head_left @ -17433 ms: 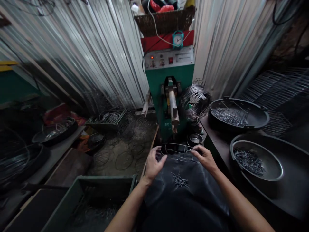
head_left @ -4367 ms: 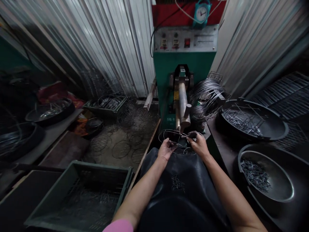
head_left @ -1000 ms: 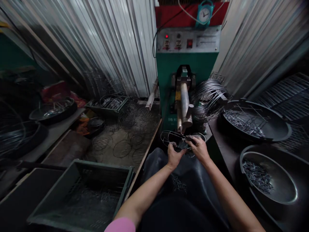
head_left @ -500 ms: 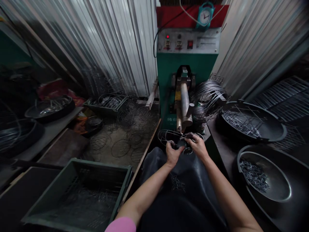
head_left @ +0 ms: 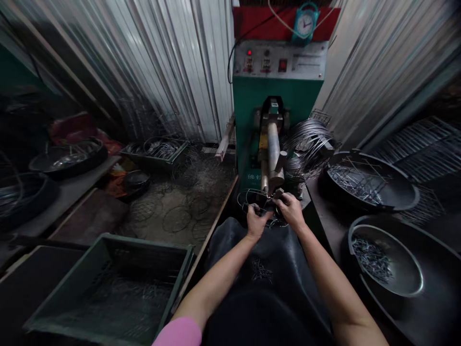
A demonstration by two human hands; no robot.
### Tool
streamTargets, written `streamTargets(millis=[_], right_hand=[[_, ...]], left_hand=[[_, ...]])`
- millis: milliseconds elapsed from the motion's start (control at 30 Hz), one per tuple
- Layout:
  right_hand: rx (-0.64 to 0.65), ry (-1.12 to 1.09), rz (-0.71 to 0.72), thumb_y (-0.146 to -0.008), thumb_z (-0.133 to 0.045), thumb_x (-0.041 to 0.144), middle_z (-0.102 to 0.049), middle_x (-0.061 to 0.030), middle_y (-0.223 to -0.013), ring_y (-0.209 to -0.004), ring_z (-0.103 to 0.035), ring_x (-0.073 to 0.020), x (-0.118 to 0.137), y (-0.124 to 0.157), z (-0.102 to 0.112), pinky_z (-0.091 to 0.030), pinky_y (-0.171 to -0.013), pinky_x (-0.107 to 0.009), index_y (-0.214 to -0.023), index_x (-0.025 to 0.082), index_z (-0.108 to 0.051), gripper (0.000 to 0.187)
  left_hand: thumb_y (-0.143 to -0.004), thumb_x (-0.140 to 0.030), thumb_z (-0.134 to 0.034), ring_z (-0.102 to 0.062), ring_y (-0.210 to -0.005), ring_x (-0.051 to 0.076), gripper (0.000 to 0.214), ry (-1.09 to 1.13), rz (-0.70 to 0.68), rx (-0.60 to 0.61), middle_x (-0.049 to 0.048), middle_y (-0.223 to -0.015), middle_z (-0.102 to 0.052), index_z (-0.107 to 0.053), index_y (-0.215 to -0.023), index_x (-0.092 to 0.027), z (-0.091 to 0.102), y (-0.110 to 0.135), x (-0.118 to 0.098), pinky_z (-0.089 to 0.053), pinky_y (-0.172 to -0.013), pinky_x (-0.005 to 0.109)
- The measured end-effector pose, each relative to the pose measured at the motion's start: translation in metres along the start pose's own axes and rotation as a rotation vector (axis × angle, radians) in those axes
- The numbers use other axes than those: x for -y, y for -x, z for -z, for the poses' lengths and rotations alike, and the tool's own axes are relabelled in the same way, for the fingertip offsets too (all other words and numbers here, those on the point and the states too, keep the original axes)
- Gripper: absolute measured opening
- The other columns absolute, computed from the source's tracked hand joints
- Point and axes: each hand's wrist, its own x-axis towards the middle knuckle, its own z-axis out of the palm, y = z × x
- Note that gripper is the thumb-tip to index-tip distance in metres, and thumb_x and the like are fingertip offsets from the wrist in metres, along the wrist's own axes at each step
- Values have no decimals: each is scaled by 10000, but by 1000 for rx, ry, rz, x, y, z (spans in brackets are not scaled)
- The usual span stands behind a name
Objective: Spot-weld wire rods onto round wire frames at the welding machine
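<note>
A round wire frame [head_left: 248,191] of thin metal rings is held just below the electrode tip of a green spot welding machine [head_left: 248,125]. My left hand [head_left: 257,223] grips the frame's near left side, thumb and fingers closed round the wire. My right hand [head_left: 290,210] is closed at the frame's right side, by the electrode. A small dark block shows at its fingertips; whether it is held or belongs to the machine I cannot tell. Several short wire pieces [head_left: 262,271] lie on the dark apron [head_left: 288,269] over my lap.
A green plastic crate [head_left: 104,240] stands at lower left. To the right are a black pan [head_left: 406,187] of wire pieces and a metal bowl [head_left: 414,269] with short bits. A wire coil [head_left: 311,139] hangs beside the machine; wire rings [head_left: 178,218] lie on the floor.
My right hand has shifted slightly and the wire frame's outline by the electrode differs a little. My left hand keeps its grip. The whole view has moved slightly.
</note>
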Motion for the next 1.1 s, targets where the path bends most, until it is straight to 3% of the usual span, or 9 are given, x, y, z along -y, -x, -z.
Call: streamTargets(millis=[100, 200, 400, 533, 733, 867, 967, 1100], right_hand=[[1, 35, 10, -744, -560, 381, -619, -48, -743, -758, -555, -217, 1, -4, -2, -409, -699, -327, -745, 208, -666, 203], [-7, -68, -22, -738, -586, 407, -624, -35, -730, -744, -561, -207, 0, 0, -3, -419, -696, -318, -718, 209, -662, 213], [-117, -448, -270, -735, -609, 485, -673, -46, -871, -837, -598, -216, -32, 32, 9, -459, -765, -339, -911, 185, -637, 349], [-95, -406, -315, -736, -598, 519, -670, -51, -904, -873, -600, -223, -41, 45, 19, -450, -815, -356, -916, 185, -627, 381], [-154, -199, -301, -675, -651, 513, -647, -51, -747, -750, -589, -227, -22, 41, 26, -452, -745, -365, -752, 177, -625, 346], [-301, -324, -364, -705, -643, 456, -660, -59, -810, -796, -606, -225, -17, 42, 40, -461, -774, -379, -837, 175, -623, 310], [-398, -467, -316, -702, -679, 376, -661, -40, -930, -838, -618, -196, -11, 45, 49, -475, -796, -365, -990, 212, -584, 345], [-233, -462, -146, -717, -686, 328, -656, -36, -997, -951, -607, -198, -1, 49, 41, -447, -890, -385, -928, 231, -609, 244]], left_hand=[[-532, -294, -782, -429, -667, 103, 425, 11, 28, -12, -39, -706, -448, -425, -736, -188, -1, -1, -1, -356, -657, 243], [-514, -302, -794, -419, -649, 101, 432, 10, 49, -24, -45, -684, -436, -429, -716, -190, 0, 1, -4, -347, -644, 240], [-497, -325, -806, -442, -673, 108, 444, 45, 73, -17, -34, -710, -468, -470, -751, -187, 2, 0, -2, -362, -684, 254], [-516, -333, -801, -444, -672, 110, 436, 60, 62, -8, -33, -721, -461, -478, -772, -189, 3, 6, 1, -366, -686, 257], [-532, -339, -795, -476, -743, 137, 432, -31, -25, -32, -15, -766, -475, -484, -795, -196, 9, 16, 1, -379, -748, 284], [-537, -344, -793, -467, -740, 133, 435, -28, -6, -63, -15, -769, -470, -482, -803, -196, 13, 14, 7, -379, -746, 285], [-545, -331, -787, -458, -726, 120, 423, 66, 55, -79, -20, -769, -462, -474, -793, -193, 16, 13, 11, -377, -731, 273], [-544, -291, -783, -442, -691, 95, 413, 246, 162, -54, -33, -763, -452, -470, -794, -192, 17, 16, 9, -377, -707, 253]])
